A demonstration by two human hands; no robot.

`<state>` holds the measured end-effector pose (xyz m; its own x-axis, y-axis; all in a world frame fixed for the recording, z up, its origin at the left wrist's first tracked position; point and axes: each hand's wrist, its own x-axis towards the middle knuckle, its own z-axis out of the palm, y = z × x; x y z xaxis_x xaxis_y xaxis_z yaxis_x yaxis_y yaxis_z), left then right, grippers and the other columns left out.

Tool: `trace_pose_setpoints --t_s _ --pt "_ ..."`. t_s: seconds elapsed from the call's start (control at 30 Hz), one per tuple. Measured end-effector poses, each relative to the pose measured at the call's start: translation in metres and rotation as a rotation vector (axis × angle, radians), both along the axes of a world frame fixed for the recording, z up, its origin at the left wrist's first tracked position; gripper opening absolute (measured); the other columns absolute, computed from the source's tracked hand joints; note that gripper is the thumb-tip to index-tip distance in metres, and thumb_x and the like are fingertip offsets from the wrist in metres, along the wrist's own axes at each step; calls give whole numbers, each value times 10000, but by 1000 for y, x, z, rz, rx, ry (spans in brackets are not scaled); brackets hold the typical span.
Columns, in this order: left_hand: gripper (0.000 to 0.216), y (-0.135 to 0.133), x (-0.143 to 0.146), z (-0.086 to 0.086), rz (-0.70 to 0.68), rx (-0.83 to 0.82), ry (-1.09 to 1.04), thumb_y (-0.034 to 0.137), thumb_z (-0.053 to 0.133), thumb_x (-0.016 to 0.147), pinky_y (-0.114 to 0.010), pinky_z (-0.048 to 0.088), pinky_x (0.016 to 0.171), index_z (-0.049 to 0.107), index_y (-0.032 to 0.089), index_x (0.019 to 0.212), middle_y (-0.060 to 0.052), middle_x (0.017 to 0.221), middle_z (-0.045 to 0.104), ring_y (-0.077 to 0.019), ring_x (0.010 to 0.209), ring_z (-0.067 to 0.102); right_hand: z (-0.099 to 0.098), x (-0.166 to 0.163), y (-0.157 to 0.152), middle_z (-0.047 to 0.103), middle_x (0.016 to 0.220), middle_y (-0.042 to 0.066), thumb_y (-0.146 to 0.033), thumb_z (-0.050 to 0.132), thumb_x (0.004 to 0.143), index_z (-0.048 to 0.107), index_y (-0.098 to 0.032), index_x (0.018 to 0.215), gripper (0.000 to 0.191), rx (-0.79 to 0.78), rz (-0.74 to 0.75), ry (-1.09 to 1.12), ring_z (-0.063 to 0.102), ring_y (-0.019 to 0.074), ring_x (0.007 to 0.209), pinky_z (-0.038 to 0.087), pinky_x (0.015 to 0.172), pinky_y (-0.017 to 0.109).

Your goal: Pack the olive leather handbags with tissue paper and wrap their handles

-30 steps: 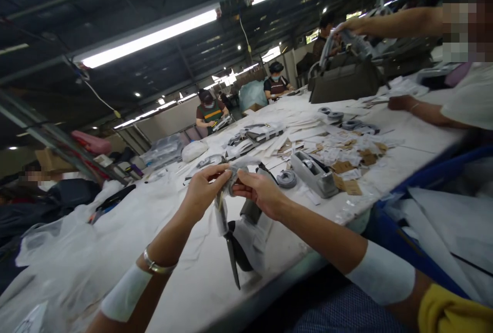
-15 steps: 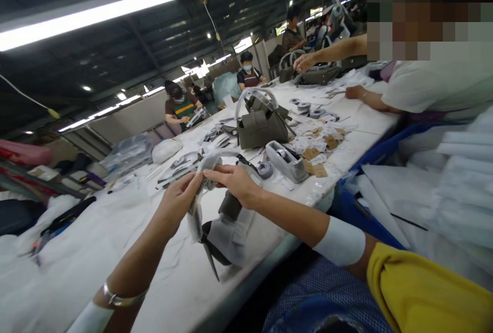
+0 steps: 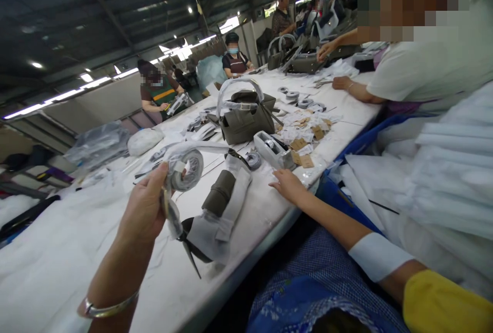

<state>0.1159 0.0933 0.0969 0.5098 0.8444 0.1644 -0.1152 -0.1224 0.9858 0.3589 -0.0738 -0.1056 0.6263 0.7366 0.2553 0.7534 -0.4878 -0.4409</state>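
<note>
My left hand (image 3: pixel 148 202) is closed on the pale-wrapped handle (image 3: pixel 175 222) of a dark olive handbag (image 3: pixel 219 192), which lies on the table partly covered in white wrapping. Beside my left fingertips is a coiled roll of grey-white strip (image 3: pixel 188 171); the fingers partly hide how it is held. A pointed metal blade (image 3: pixel 192 258), seemingly of scissors, sticks out below that hand; its grip is unclear. My right hand (image 3: pixel 288 187) reaches over the table edge, empty, its fingers apart, just short of a grey tape dispenser (image 3: pixel 273 151).
A second olive handbag (image 3: pixel 246 120) with a wrapped handle stands beyond. Brown tags (image 3: pixel 300 144) and small clear packets lie right of the dispenser. A blue bin (image 3: pixel 337 187) with white sheets adjoins the table at right. A co-worker's arm (image 3: pixel 360 91) rests on the far right side.
My right hand has left the wrapped handle and moved right toward the tape dispenser. My left hand keeps its hold, and the coiled roll now shows beside it. The view has shifted slightly.
</note>
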Motion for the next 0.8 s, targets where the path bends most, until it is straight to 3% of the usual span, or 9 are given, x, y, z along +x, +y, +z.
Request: trace_pose_setpoints --t_s 0.13,0.23,0.33,0.6,0.8 --pt "323 -19 -1 -4 -38 145 39 478 766 776 -192 482 560 713 181 891 15 735 680 -114 601 579 -20 4 5 675 1072 192 -238 699 863 681 -86 1032 228 -98 -28 -53 559 295 1054 436 901 354" --pt "338 -30 -7 -10 -79 182 153 510 726 808 -197 383 466 707 199 940 40 646 614 -97 507 480 -17 5 5 683 1025 176 -131 566 920 686 -91 1021 161 -150 -21 -82 576 267 1017 435 858 321" --pt "328 -33 -12 -15 -63 240 196 518 699 830 -191 363 496 708 208 938 35 689 623 -100 570 480 -13 5 -9 702 987 147 -45 472 917 700 -108 1001 251 -189 -19 -85 612 236 966 429 812 296" --pt "321 -24 -5 -25 -51 230 115 508 713 819 -193 357 526 705 201 911 38 686 606 -104 609 478 -7 -8 -68 740 981 50 -341 461 984 719 -232 1025 283 -223 -125 -18 661 208 919 434 715 274" --pt "338 -24 0 -23 -115 196 93 520 732 790 -183 397 549 697 195 880 32 691 616 -110 621 515 -8 -14 -62 698 1032 116 -254 567 918 718 -179 990 183 -208 -83 -50 598 265 1064 435 816 315"
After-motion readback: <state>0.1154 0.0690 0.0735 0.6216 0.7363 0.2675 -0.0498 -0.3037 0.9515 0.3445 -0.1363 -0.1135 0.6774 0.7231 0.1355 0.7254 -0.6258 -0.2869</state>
